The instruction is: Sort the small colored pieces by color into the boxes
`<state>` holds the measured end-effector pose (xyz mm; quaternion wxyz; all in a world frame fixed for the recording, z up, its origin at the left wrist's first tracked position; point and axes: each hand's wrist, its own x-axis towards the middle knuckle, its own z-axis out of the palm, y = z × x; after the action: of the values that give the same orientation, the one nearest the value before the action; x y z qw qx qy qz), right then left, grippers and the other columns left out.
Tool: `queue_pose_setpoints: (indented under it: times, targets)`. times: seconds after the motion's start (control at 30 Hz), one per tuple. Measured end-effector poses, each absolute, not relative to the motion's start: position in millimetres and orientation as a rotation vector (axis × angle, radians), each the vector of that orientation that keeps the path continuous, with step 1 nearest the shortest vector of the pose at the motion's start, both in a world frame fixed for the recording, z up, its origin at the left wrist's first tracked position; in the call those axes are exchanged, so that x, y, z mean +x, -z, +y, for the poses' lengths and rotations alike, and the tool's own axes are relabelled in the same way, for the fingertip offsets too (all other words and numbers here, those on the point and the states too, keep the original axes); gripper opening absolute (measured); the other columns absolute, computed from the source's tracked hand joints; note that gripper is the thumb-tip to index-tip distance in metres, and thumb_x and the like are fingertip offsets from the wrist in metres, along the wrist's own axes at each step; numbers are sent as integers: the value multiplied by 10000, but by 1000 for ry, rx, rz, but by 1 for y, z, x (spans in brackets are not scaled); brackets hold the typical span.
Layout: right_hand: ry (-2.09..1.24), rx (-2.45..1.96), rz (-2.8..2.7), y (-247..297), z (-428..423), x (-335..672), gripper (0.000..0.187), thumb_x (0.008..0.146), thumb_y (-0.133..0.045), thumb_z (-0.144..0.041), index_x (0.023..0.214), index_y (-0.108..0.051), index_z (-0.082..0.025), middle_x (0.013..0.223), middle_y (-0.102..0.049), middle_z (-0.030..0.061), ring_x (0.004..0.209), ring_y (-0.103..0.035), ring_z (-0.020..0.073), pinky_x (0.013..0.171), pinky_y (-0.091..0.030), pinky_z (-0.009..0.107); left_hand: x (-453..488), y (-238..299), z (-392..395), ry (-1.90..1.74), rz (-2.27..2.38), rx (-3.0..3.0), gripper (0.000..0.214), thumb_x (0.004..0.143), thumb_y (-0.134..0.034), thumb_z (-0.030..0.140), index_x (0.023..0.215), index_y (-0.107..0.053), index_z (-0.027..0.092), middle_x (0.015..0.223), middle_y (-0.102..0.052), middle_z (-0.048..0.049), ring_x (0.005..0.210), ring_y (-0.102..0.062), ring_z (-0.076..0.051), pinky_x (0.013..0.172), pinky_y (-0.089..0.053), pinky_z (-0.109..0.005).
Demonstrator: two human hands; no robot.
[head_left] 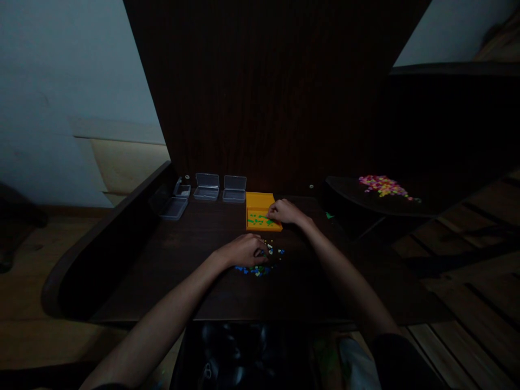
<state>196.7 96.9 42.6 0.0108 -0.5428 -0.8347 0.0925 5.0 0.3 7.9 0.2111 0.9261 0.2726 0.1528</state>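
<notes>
It looks like a home room, with a wooden floor (24, 309), pale wall (81, 81) and dark wooden desk (162, 254).

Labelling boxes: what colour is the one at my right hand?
The box is orange-yellow, clearest in the head view.

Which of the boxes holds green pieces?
The yellow box, rightmost, with the right hand at its right side; the clear boxes stand to its left.

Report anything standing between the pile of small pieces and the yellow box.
The left hand does: it is between most of the pile and the box. The box's lid is open at the far side, out of the way; the right hand is over the box's right side.
</notes>
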Motion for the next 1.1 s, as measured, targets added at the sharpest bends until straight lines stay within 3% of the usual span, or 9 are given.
queue_pose_setpoints:
  times: [0.13,0.4,0.7,1.1]
  targets:
    - [-311,-1594,-2551,-43,93,211,236,814,-577,-296,905,-754,-170,818,-721,43,674,-591,124,576,-338,209,5,-9,0,-418,828,2592,236,780,-664,290,995,-693,196,663,-623,12,662,-563,-134,680,-402,-234]
    - [-285,-1451,-2323,-23,84,241,235,809,-557,-259,845,-754,-136,652,-663,31,564,-521,110,537,-313,209,5,-12,-1,-384,754,2634,166,797,-626,233,937,-709,200,705,-626,-2,694,-577,-136,697,-418,-228]
    - [-321,-1361,-2075,12,71,261,293,817,-546,-335,805,-748,-122,596,-629,23,529,-481,108,522,-325,212,2,-11,0,-383,822,2662,136,819,-621,263,897,-688,174,867,-631,-45,829,-595,-171,762,-434,-263]
    - [-270,-1346,-1977,27,68,259,289,812,-546,-340,699,-718,-137,514,-561,-3,484,-451,99,500,-299,214,2,-9,2,-384,748,2599,104,812,-666,267,853,-706,180,901,-611,-45,898,-574,-170,815,-433,-270]
